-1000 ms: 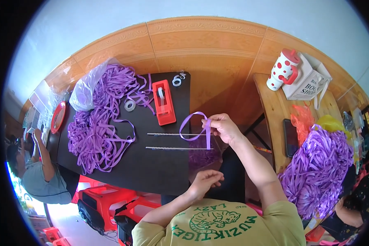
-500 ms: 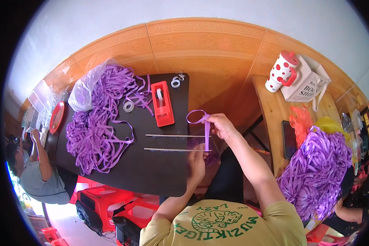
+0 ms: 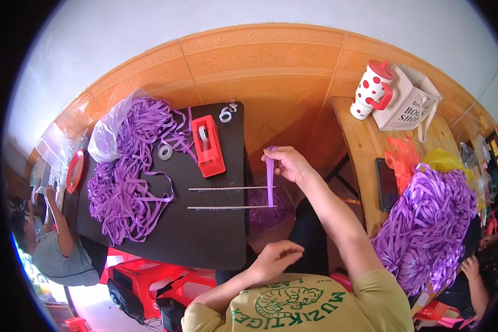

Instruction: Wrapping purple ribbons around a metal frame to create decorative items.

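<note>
Between the fingertips of my right hand (image 3: 288, 163) is the upper end of a flat purple ribbon (image 3: 270, 182). The strip runs straight down across the tips of two thin metal rods (image 3: 221, 208), which jut out past the dark table's right edge. My left hand (image 3: 276, 259) hovers low before my shirt, away from the rods, its fingers drawn together; whatever might be in them is hidden. A red tape dispenser (image 3: 209, 146) stands on the table beyond the rods. Left of it lies a large tangled heap of purple ribbon (image 3: 122, 199), partly in a clear bag.
Tape rolls (image 3: 165, 152) lie on the dark table (image 3: 205, 238). A wooden table (image 3: 354, 127) at right bears a spotted tumbler (image 3: 371, 91), paper bag (image 3: 409, 102), phone (image 3: 387, 184) and another ribbon heap (image 3: 426, 232). Red stools (image 3: 144, 276) stand below. Other people sit at both sides.
My left hand has left the rod tips and drawn back toward my body. My right hand has pulled the ribbon upward, and its loose loop no longer shows. The whole view has shifted slightly.
</note>
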A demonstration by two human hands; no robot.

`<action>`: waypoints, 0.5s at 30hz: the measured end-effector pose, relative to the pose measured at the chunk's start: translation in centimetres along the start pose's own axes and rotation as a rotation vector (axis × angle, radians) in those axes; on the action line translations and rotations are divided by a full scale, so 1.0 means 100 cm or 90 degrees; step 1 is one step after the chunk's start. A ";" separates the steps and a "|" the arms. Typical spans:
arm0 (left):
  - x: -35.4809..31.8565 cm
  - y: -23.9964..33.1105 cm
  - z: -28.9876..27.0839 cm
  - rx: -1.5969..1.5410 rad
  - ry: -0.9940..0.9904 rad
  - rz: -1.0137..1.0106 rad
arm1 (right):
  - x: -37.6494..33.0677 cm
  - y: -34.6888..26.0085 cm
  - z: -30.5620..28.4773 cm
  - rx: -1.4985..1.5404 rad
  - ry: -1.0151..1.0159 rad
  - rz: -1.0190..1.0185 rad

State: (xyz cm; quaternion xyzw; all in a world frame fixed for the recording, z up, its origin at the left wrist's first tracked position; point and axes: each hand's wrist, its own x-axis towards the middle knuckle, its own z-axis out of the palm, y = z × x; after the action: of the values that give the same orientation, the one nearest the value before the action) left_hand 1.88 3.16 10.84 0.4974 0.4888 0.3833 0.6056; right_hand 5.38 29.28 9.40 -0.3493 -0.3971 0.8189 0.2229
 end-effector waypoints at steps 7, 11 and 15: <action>0.053 0.086 -0.080 0.178 0.384 0.151 | -0.003 -0.026 0.001 -0.050 -0.095 -0.091; 0.109 0.087 -0.119 0.112 0.333 0.046 | 0.002 -0.034 0.007 -0.111 -0.122 -0.129; 0.130 0.071 -0.127 -0.011 0.275 -0.071 | -0.008 -0.048 0.020 -0.136 -0.083 -0.139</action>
State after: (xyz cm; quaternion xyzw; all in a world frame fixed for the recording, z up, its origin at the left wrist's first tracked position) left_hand -7.37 19.96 14.65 0.3709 0.6308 0.4507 0.5113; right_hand 4.86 30.62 14.46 -0.2722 -0.5312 0.7637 0.2458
